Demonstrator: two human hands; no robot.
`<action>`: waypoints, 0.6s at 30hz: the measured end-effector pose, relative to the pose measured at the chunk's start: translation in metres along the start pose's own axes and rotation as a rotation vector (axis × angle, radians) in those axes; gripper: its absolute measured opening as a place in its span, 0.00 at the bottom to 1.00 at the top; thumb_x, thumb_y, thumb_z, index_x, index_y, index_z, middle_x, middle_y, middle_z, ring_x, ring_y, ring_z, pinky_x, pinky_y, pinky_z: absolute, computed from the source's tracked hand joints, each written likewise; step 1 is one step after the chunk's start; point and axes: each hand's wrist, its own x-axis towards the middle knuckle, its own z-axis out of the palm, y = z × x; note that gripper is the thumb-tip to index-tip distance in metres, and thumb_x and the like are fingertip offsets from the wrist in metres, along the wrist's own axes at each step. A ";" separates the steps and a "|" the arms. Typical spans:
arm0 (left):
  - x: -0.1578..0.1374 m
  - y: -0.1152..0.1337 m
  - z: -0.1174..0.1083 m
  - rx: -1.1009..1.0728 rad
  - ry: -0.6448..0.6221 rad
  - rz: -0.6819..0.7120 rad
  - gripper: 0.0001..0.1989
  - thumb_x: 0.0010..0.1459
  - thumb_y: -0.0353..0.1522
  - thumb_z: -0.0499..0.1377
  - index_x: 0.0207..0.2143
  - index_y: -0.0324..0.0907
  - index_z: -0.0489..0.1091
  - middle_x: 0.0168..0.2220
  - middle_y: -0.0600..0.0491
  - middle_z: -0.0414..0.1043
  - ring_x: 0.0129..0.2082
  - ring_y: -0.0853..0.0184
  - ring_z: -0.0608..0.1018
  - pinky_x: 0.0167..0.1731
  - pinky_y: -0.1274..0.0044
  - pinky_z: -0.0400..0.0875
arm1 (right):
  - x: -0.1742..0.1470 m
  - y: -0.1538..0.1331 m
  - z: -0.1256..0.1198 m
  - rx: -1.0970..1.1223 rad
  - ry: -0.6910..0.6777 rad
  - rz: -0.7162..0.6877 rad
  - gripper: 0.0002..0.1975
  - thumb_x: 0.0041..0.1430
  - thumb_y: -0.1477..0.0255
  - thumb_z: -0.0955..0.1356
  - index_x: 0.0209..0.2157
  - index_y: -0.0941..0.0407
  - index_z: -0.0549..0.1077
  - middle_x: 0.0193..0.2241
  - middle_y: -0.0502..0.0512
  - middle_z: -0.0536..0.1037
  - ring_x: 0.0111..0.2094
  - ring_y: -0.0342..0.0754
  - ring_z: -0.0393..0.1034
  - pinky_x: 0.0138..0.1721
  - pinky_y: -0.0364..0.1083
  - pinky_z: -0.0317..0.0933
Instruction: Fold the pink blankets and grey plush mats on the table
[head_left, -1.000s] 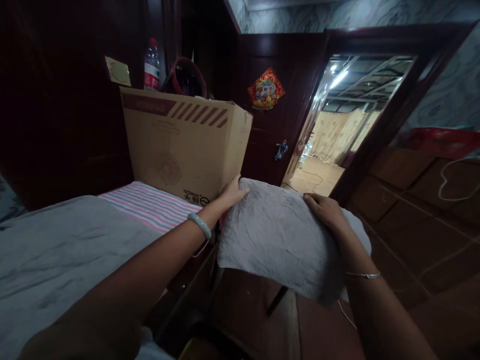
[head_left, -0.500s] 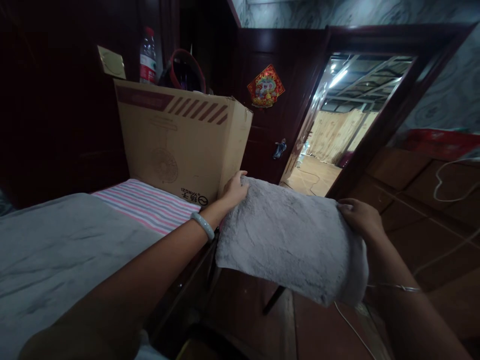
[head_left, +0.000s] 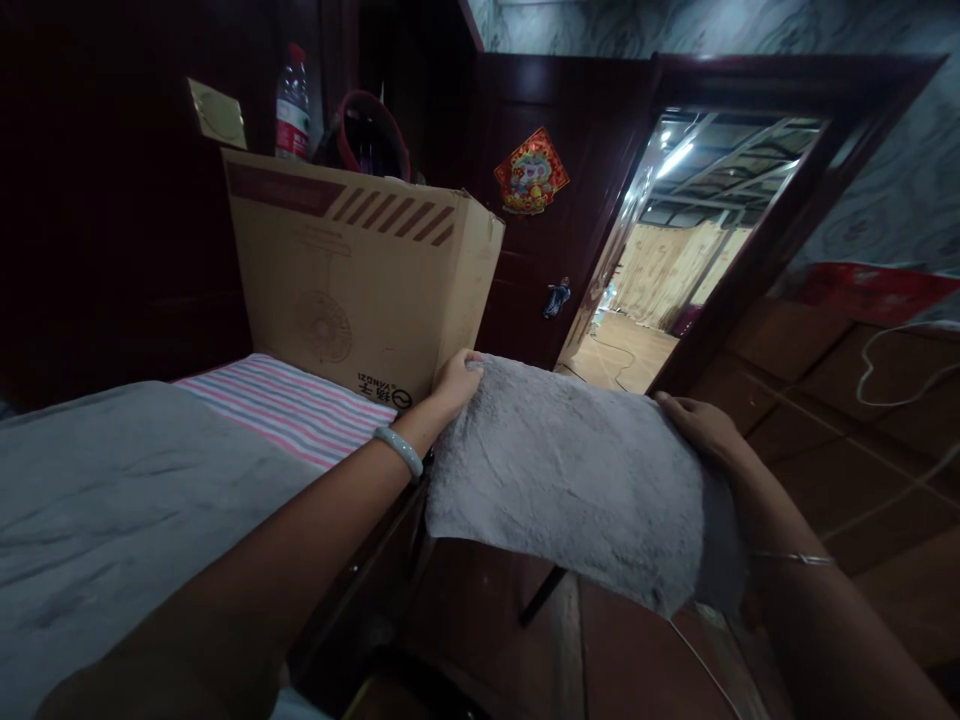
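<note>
A grey fluffy cloth is stretched in the air between my two hands, its lower edge hanging over the floor. My left hand grips its upper left corner, close to the cardboard box, with a pale bangle on that wrist. At the upper right corner, my right hand is closed on the fabric; a thin bracelet circles the wrist. Part of the cloth folds back behind the right hand in shadow. Both sets of fingertips are partly hidden by the cloth.
A large fan box stands on a surface at left, with a red-capped bottle behind its top edge. Before it lie a striped cloth and a grey blanket. A doorway opens ahead; stacked boxes line the right.
Both hands have shifted slightly left with the cloth. Its right end has turned, showing more of the shaded fold beneath my right hand.
</note>
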 end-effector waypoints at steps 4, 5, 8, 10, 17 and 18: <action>-0.006 0.013 -0.013 -0.014 -0.077 0.023 0.15 0.53 0.23 0.57 0.44 0.38 0.74 0.39 0.48 0.78 0.39 0.64 0.77 0.42 0.74 0.71 | 0.005 -0.007 0.001 -0.047 0.018 -0.039 0.19 0.55 0.63 0.68 0.45 0.56 0.81 0.43 0.63 0.82 0.47 0.61 0.75 0.45 0.52 0.66; -0.007 0.017 -0.014 -0.015 -0.080 0.041 0.16 0.53 0.23 0.57 0.44 0.37 0.74 0.40 0.47 0.78 0.40 0.64 0.77 0.44 0.73 0.71 | 0.006 -0.009 0.000 -0.043 0.048 -0.036 0.18 0.54 0.65 0.68 0.45 0.56 0.81 0.42 0.63 0.82 0.46 0.61 0.75 0.44 0.51 0.66; -0.005 0.028 -0.013 -0.012 -0.042 0.106 0.19 0.55 0.21 0.55 0.48 0.39 0.74 0.48 0.48 0.77 0.48 0.65 0.76 0.51 0.74 0.68 | 0.010 -0.010 -0.006 -0.001 0.165 -0.012 0.19 0.55 0.71 0.66 0.46 0.58 0.81 0.41 0.64 0.82 0.44 0.57 0.75 0.42 0.49 0.66; -0.001 0.030 -0.007 0.002 -0.014 0.124 0.21 0.56 0.22 0.54 0.51 0.41 0.73 0.51 0.49 0.75 0.51 0.66 0.75 0.54 0.76 0.66 | 0.014 -0.008 -0.007 0.011 0.216 -0.005 0.21 0.56 0.71 0.65 0.49 0.61 0.79 0.42 0.66 0.81 0.43 0.56 0.75 0.42 0.49 0.65; 0.006 0.018 -0.005 0.157 -0.090 0.009 0.16 0.57 0.25 0.56 0.46 0.35 0.76 0.45 0.42 0.77 0.46 0.59 0.78 0.49 0.69 0.72 | 0.019 0.000 0.007 -0.084 0.094 -0.072 0.14 0.55 0.69 0.65 0.33 0.57 0.83 0.35 0.63 0.82 0.41 0.57 0.74 0.42 0.53 0.67; 0.002 0.020 -0.007 0.174 -0.082 0.014 0.17 0.57 0.26 0.57 0.49 0.35 0.75 0.49 0.41 0.76 0.49 0.58 0.77 0.52 0.67 0.70 | 0.013 -0.004 0.005 -0.123 0.150 -0.107 0.16 0.57 0.65 0.64 0.35 0.57 0.83 0.40 0.65 0.81 0.45 0.61 0.73 0.45 0.57 0.66</action>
